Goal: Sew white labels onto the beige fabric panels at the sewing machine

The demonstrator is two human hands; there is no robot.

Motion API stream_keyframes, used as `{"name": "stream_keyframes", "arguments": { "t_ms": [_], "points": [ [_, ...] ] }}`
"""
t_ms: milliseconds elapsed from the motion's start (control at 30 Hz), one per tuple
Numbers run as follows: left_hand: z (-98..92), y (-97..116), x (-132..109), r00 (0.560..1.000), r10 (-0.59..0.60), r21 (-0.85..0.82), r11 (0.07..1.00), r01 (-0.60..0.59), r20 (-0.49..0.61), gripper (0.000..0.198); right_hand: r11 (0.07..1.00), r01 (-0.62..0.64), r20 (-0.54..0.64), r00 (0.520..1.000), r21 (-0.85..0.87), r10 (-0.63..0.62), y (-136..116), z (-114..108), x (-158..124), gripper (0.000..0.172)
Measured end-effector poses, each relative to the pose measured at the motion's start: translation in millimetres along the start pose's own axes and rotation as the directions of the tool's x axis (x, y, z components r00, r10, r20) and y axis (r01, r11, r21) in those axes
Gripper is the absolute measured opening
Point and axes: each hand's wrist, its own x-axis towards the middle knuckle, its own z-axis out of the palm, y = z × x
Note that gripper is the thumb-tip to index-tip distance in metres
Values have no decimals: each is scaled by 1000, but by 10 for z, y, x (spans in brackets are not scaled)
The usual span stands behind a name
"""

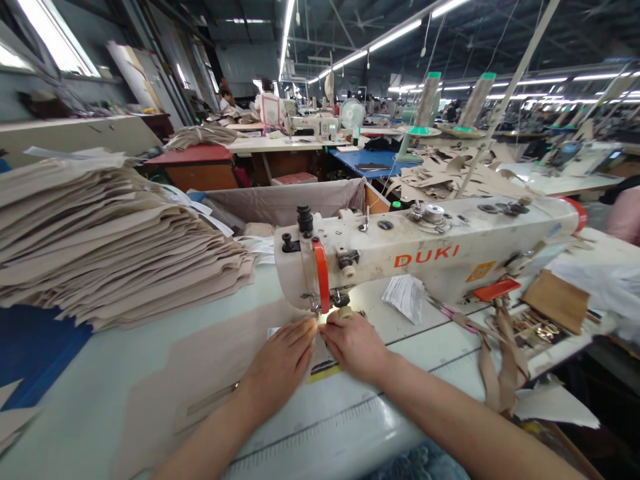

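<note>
At the needle end of the long white sewing machine with red lettering (370, 253), set close together: left hand (286, 355) with fingers laid flat side by side, right hand (354, 345) with fingers curled and tips tucked in (no telling a pinch from a plain press there). Under the left hand and out to the left of the machine, on the pale green surface (100, 387), a thin flat beige fabric panel (215, 350). Also left of the machine, a tall, loosely layered stack of beige fabric pieces (125, 233); below the machine's arm, a small wad of white printed slips (404, 298). Likely hazards, by judgement: pricked fingertips, from resting so near the needle end; skewed cloth, from uneven pressure between the two hands; a slumped stack, from a knock to those loose edges.
</note>
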Motion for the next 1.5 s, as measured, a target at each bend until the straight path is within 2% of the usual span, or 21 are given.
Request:
{"name": "stream_keyframes", "arguments": {
  "t_ms": [233,633,800,967,1067,1200,1300,1367,1400,1467,1500],
  "points": [
    [-6,-21,26,998,60,26,998,-60,-7,38,1000,-16,-25,1000,-2,16,23,39,-9,22],
    [24,-75,39,996,77,25,997,-76,-37,36,998,-1,-24,1000,-63,-1,1,21,3,21],
    [53,-164,76,1000,-5,3,1000,4,28,35,998,-6,-5,1000,-70,6,9,-2,-12,19],
    [41,-187,152,999,-24,-3,1000,24,23,37,997,-18,13,1000,-70,19,7,-28,-28,19],
    [7,-156,70,998,-47,-18,999,48,49,36,999,-4,-25,1000,-46,3,14,-2,-58,18],
    [-158,-6,-266,994,-48,-19,999,50,100,38,999,36,-112,993,10,-34,18,47,-118,19],
    [-405,165,-501,994,-63,41,997,59,93,44,996,73,-159,985,52,-64,22,71,-147,21],
    [-605,261,-615,990,-142,112,983,143,-19,52,993,92,-169,983,72,-78,21,75,-156,23],
    [-702,297,-677,973,-206,136,966,219,-105,55,992,98,-171,982,77,-84,20,73,-159,24],
    [-856,349,-845,908,-345,150,911,385,-238,62,990,114,-173,980,83,-99,18,67,-164,25],
    [-904,366,-959,888,-391,159,887,434,-242,66,989,122,-177,978,85,-106,19,65,-167,25]
  ]
}}
